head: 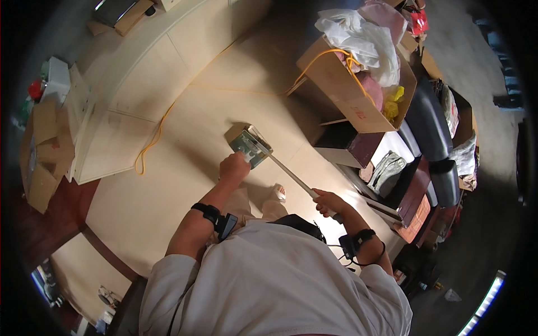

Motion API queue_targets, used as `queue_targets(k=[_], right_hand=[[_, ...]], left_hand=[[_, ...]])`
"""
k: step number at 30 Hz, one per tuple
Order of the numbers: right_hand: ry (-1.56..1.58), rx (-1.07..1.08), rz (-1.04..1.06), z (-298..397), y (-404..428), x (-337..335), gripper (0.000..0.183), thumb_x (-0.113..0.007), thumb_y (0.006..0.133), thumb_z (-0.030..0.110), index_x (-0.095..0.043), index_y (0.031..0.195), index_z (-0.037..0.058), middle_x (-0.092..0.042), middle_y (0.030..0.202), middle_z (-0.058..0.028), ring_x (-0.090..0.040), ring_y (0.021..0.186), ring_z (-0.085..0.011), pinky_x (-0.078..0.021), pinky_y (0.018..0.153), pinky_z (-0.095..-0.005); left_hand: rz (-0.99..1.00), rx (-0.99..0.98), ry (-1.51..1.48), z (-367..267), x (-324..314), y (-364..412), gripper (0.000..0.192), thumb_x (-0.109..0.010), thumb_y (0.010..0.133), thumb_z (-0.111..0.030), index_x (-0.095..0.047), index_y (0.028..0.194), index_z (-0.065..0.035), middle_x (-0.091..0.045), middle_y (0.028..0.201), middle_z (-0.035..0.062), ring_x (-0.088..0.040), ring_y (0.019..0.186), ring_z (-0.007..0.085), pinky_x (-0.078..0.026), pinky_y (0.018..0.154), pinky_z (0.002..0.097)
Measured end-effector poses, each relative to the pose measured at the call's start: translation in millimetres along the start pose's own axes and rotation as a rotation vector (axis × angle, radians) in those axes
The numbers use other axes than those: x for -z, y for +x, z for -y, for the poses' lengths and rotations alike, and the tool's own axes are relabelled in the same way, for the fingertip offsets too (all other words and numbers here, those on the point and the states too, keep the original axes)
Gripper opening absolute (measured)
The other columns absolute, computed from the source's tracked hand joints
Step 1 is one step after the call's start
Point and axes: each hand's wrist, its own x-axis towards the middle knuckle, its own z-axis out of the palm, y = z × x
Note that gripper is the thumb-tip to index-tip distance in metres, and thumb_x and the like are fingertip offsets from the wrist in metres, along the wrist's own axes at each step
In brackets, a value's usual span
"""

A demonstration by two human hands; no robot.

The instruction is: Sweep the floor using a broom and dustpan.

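My left hand [234, 169] is closed at the near edge of a green dustpan-like container [256, 161], whose grip is hidden by the fingers. Some pale bits appear inside it, too small to name. In my right hand [330, 203] is the upper end of a long pale pole [293, 177]. The pole slants away to the left and ends in a narrow flat head [259, 139], which lies over the green container. Whether the head touches the container, I cannot tell. Below them is the light tiled floor [201, 138].
An orange cable [162, 124] trails over the floor and up into a cardboard box [349, 92] holding cloth and plastic. Black padded furniture [426, 117] stands behind that box. Pale cabinets [143, 71] line the left, near another open cardboard box [46, 153]. My sandalled foot [279, 193] shows below.
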Motion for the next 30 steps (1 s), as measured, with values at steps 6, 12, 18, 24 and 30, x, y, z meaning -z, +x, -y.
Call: queue_targets(k=[6, 12, 18, 24, 30], right_hand=[[0.269, 0.087, -0.093, 12, -31, -13, 0.006, -0.049, 0.09, 0.013, -0.048, 0.095, 0.013, -0.045, 0.064, 0.002, -0.039, 0.045, -0.006, -0.0312, 0.037, -0.0216], [0.312, 0.192, -0.333, 26, 26, -6, 0.005, -0.049, 0.088, 0.015, -0.045, 0.091, 0.0125, -0.045, 0.061, -0.0006, -0.042, 0.045, -0.0088, -0.0345, 0.037, -0.0238], [0.343, 0.367, -0.364, 59, 130, 29, 0.008, -0.05, 0.087, 0.012, -0.043, 0.089, 0.0089, -0.045, 0.058, -0.0039, -0.045, 0.045, -0.0127, -0.0401, 0.039, -0.0279], [0.163, 0.345, -0.38, 80, 180, 47, 0.019, -0.05, 0.087, 0.012, -0.04, 0.104, 0.0113, -0.046, 0.057, -0.0054, -0.049, 0.044, -0.0156, -0.0445, 0.037, -0.0325], [-0.038, 0.157, -0.248, 40, 122, 68, 0.031, -0.051, 0.086, 0.012, -0.035, 0.112, 0.0153, -0.044, 0.056, -0.0046, -0.049, 0.042, -0.0177, -0.0445, 0.036, -0.0352]], left_hand=[[0.025, -0.094, 0.084, 11, 14, 6, 0.02, -0.061, 0.075, -0.021, -0.065, 0.086, -0.0048, -0.067, 0.086, 0.0178, -0.065, 0.082, 0.0334, -0.052, 0.076, 0.0429], [0.006, -0.061, 0.077, 13, 27, 15, 0.021, -0.063, 0.074, -0.022, -0.063, 0.087, -0.0045, -0.066, 0.086, 0.0177, -0.065, 0.082, 0.0345, -0.051, 0.075, 0.0439], [-0.029, -0.013, 0.062, 8, 27, 26, 0.025, -0.063, 0.074, -0.024, -0.062, 0.088, -0.0043, -0.066, 0.086, 0.0173, -0.064, 0.084, 0.0354, -0.051, 0.076, 0.0442], [-0.077, 0.038, 0.083, 5, 24, 37, 0.025, -0.064, 0.074, -0.026, -0.063, 0.089, -0.0051, -0.066, 0.085, 0.0173, -0.064, 0.084, 0.036, -0.05, 0.076, 0.0456], [-0.075, 0.121, 0.052, -12, 35, 50, 0.023, -0.063, 0.075, -0.025, -0.062, 0.085, -0.0046, -0.066, 0.084, 0.0188, -0.063, 0.082, 0.0371, -0.05, 0.074, 0.0463]])
